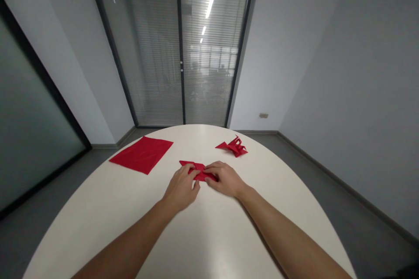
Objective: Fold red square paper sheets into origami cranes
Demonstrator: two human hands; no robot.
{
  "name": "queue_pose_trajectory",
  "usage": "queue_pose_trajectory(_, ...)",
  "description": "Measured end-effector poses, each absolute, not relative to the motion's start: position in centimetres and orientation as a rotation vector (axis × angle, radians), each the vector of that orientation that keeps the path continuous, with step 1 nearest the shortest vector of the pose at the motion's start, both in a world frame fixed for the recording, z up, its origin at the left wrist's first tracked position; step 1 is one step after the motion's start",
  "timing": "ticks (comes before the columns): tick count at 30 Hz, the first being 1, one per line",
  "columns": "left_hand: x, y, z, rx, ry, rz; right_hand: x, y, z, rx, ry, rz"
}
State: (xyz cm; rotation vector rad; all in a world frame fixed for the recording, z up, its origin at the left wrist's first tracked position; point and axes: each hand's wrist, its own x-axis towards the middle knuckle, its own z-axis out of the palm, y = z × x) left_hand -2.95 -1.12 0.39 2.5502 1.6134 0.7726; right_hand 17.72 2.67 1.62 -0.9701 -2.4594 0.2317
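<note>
A folded piece of red paper [200, 176] lies on the white table in front of me, with a pointed corner sticking out at its upper left. My left hand [183, 185] covers its left part, fingers curled onto the paper and thumb near its lower edge. From the other side my right hand [225, 178] pinches the right part, fingers on top and thumb at the near edge. Both sets of fingertips meet close to the middle of the paper. The hands hide much of its outline and creases.
A flat red paper sheet [142, 155] lies to the left on the round white table [199, 226]. Folded red paper cranes [234, 146] sit at the back right. Behind the table's curved far edge stands a glass partition with blinds [157, 52].
</note>
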Motion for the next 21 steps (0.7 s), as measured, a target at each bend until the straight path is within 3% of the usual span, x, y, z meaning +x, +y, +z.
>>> queue_pose_trajectory(21,-3.44,-0.53,0.34,2.472,1.63,0.819,17.93,2.68,1.6,-1.156,-2.39,0.256)
